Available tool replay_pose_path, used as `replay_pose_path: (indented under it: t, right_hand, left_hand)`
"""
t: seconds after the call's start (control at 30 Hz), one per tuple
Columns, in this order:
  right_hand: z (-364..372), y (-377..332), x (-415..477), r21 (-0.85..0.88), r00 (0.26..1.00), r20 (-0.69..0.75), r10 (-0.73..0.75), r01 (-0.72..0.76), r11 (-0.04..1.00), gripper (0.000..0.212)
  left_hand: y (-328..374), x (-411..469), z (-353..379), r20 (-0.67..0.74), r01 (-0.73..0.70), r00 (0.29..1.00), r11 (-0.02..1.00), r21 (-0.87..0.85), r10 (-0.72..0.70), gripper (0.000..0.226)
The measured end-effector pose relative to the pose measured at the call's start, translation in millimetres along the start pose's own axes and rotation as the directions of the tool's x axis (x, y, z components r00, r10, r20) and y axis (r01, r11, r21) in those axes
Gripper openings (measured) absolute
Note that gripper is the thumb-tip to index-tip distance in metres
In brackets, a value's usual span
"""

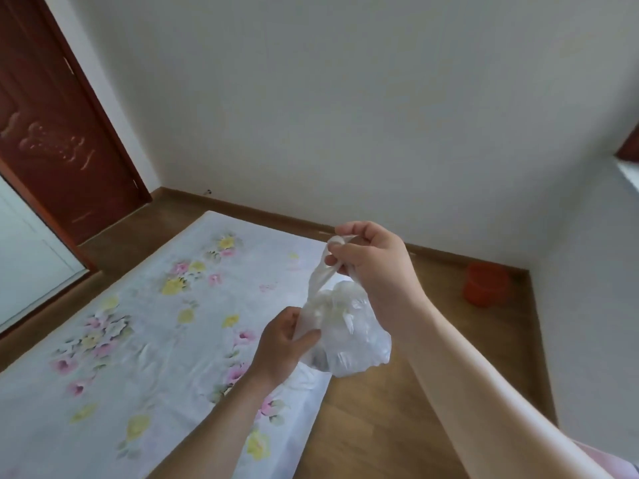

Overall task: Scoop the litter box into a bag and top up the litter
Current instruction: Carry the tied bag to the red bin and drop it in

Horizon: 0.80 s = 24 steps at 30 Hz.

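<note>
A thin clear plastic bag (pixel 349 326) hangs in the air between my hands, crumpled, with something pale and lumpy inside. My right hand (pixel 373 261) is above it and pinches the bag's twisted top between thumb and fingers. Lower and to the left, my left hand (pixel 283 340) grips the side of the bag with curled fingers. No litter box or scoop is in view.
A bed with a pale floral sheet (pixel 145 323) fills the lower left. Wooden floor (pixel 380 426) runs along its right side. An orange bucket (pixel 485 283) stands in the far right corner. A dark red door (pixel 52 133) is at the left.
</note>
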State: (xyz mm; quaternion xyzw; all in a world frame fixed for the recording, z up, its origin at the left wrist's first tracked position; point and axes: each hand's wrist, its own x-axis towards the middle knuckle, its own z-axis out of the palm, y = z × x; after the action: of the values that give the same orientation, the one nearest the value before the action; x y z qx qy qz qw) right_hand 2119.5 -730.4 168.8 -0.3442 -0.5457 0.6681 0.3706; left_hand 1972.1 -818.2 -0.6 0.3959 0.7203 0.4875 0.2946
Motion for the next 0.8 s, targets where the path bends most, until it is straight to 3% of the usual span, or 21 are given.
replay_pose_path:
  t: [0.37, 0.47, 0.63, 0.8]
  right_hand:
    - [-57, 6, 98, -0.044, 0.952, -0.304, -0.019, 0.006, 0.999, 0.020]
    - [-62, 5, 131, -0.061, 0.924, -0.381, -0.024, 0.001, 0.998, 0.021]
    - [-83, 6, 183, -0.024, 0.868, -0.497, -0.024, 0.014, 1.000, 0.023]
    - [-124, 3, 229, -0.009, 0.803, -0.596, -0.030, 0.031, 0.999, 0.021]
  left_hand:
    - [6, 136, 78, 0.298, -0.088, 0.949, 0.994, -0.070, 0.105, 0.022]
    - [6, 180, 92, 0.375, -0.136, 0.915, 0.989, -0.056, 0.147, 0.021]
    - [12, 246, 118, 0.488, -0.124, 0.856, 0.985, -0.123, 0.169, 0.040]
    - [23, 305, 159, 0.548, -0.123, 0.818, 0.984, -0.127, 0.174, 0.037]
